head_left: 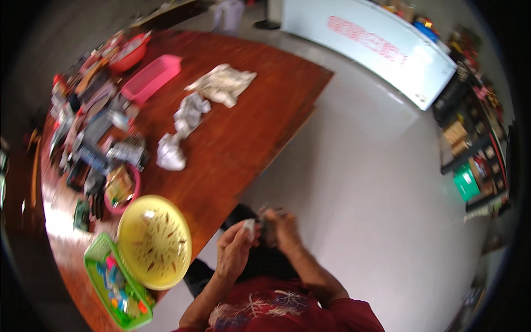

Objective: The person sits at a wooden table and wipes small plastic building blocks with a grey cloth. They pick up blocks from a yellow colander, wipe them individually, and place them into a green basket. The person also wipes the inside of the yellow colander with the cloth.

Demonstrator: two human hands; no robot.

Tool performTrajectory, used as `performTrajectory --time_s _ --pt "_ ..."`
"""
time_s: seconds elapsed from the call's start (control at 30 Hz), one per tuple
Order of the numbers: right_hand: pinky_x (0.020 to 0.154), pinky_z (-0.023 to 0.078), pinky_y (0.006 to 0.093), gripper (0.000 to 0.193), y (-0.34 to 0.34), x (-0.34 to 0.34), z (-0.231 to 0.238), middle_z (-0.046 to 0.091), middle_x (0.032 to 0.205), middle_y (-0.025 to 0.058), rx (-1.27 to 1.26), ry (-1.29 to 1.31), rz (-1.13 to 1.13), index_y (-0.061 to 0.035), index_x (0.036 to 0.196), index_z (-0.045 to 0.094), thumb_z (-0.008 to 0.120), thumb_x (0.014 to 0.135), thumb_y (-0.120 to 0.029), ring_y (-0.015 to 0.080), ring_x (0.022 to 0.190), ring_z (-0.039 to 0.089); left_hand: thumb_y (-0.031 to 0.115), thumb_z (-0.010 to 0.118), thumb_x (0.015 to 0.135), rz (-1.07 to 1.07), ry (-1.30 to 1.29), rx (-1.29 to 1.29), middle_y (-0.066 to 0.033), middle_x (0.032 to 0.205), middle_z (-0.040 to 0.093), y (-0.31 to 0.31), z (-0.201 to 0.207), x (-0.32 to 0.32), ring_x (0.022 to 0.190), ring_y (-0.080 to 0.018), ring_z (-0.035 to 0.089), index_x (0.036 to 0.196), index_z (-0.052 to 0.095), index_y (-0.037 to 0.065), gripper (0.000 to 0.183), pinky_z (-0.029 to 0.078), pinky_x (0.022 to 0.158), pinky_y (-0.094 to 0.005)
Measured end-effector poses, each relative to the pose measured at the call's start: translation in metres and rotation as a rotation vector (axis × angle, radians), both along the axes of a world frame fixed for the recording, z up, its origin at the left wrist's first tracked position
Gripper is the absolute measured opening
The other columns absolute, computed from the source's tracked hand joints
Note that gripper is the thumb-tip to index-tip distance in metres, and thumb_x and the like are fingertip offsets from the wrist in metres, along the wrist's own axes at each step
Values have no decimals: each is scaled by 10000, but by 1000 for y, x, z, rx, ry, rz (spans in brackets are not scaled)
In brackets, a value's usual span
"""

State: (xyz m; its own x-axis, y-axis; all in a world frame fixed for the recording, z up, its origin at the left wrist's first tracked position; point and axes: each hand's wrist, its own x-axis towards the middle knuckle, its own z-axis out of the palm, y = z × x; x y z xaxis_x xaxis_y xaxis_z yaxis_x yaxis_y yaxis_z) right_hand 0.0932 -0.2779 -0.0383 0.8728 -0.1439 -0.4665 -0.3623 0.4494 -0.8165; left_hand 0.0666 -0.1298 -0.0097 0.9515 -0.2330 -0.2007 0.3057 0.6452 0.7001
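Observation:
Over my lap, off the table's edge, my left hand [233,248] pinches a small white crumpled piece [250,227], perhaps cloth or paper. Just to its right, my right hand [285,231] is closed around a dark greyish thing [269,229]; motion blur hides its kind. The two hands are close together, their fingertips nearly meeting. On the table, a yellow colander [180,232] is the nearest container to my left hand. Farther off lie crumpled white cloths [171,152] and a spread cream cloth [224,83].
Left of me stands a brown wooden table [238,144]. A green basket [105,276] of small colourful things sits at its near end. Beyond are a pink bowl [137,191], a pink tray [152,77], a red basin [131,55] and heaped tools. A white chest freezer [370,41] and shelves [475,149] stand across the floor.

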Motion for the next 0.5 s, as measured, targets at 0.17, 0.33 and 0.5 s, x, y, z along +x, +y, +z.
performTrajectory --time_s 0.17,0.33,0.5 --pt "578 501 223 185 4 3 47 638 930 47 179 -313 51 -45 1061 608 569 920 -160 110 729 613 121 556 930 81 98 -93 -65 1030 641 8 -11 7 889 -131 608 1154 584 -4 258 505 723 -246" --pt "739 462 231 181 35 -1 39 598 974 57 -420 -678 143 -11 1069 597 565 902 -72 122 870 581 116 544 941 150 114 -75 -13 979 642 1 -2 9 797 -83 589 1153 599 35 233 469 655 -201" --pt "764 446 247 176 28 -27 21 595 1001 64 -557 -654 287 0 1045 610 579 873 -22 150 891 583 141 601 910 141 89 -206 7 866 611 16 -3 14 689 -52 517 1086 615 57 196 430 599 -201"
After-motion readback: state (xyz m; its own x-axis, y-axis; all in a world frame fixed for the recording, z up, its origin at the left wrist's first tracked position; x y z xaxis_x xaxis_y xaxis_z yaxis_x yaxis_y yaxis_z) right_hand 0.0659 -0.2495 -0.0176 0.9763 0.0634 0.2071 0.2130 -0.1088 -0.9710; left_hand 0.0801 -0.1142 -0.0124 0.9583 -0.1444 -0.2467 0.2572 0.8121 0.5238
